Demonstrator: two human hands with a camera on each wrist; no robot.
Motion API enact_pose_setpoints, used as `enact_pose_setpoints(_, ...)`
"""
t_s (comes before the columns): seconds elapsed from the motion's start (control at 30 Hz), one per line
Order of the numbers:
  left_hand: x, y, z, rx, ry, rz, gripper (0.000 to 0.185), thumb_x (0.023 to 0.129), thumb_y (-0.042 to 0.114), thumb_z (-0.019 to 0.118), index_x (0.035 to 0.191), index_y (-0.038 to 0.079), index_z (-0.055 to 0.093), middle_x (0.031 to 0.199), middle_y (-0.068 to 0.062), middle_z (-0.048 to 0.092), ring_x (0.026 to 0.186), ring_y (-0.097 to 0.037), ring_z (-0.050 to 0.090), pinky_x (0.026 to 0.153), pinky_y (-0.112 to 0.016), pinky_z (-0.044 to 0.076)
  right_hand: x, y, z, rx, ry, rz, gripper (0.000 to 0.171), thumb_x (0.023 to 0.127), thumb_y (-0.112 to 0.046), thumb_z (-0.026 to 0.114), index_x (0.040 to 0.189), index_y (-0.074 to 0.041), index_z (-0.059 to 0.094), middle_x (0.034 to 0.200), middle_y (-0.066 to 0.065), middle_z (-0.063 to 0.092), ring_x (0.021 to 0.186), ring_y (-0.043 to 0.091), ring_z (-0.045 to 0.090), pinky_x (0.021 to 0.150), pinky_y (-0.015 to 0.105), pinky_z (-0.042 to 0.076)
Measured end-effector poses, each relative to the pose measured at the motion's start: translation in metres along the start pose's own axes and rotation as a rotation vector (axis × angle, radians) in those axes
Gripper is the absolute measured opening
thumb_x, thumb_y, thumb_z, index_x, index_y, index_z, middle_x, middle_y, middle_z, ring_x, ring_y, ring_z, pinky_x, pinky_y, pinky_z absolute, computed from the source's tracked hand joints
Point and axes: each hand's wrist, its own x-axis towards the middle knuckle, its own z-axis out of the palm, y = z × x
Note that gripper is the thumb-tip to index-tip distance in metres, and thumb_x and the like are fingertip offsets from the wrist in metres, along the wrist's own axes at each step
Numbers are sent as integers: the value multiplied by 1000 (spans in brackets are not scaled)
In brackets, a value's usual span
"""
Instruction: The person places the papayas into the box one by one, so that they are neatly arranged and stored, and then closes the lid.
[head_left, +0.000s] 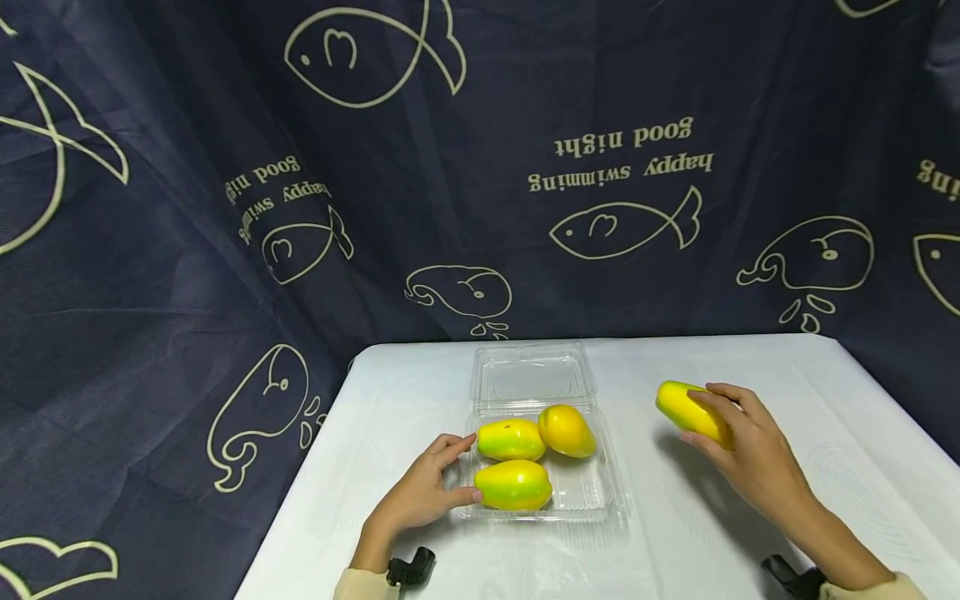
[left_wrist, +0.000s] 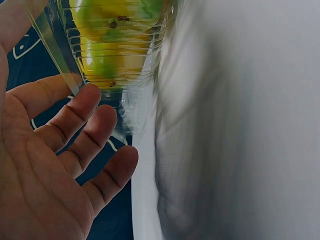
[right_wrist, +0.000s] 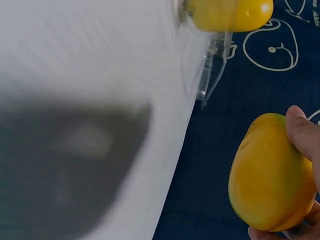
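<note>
A clear plastic clamshell box (head_left: 588,492) stands on the table with its lid (head_left: 532,375) folded back. Inside lie three yellow-green mangoes: a front one (head_left: 513,485), one behind it (head_left: 512,439) and a yellower one (head_left: 567,431) at the back right. My left hand (head_left: 423,487) is at the box's left side, thumb and fingers spread, fingertips right at its wall; the left wrist view shows the fingers (left_wrist: 102,122) loosely bent. To the right of the box, my right hand (head_left: 757,454) grips another mango (right_wrist: 270,172) between thumb and fingers, raised above the table.
A white cloth covers the table (head_left: 675,542). Dark blue fabric (head_left: 487,167) with fish and whale drawings hangs behind and at the sides. Each wrist wears a small black device, such as the left one (head_left: 412,568).
</note>
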Motion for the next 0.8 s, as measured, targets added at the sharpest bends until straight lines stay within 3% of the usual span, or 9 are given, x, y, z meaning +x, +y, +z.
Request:
enact_pose_setpoints(0.57,0,-1,-1,-3,4,0,87,83,58,74,156,27,38,137,4,52,120,-17,52,102,-41,47,13,-25,19,83,-5,-18,66,64,-6,93,125,-7,67,128,16,58,108,28,57,89,4,29)
enact_pose_setpoints(0.8,0,0,0,-16,0,-7,87,83,58,75,155,28,38,136,5,52,119,-16,52,101,-40,46,14,-36,27,134,-41,30,64,67,-8,92,126,-8,67,129,13,59,108,28,60,89,1,29)
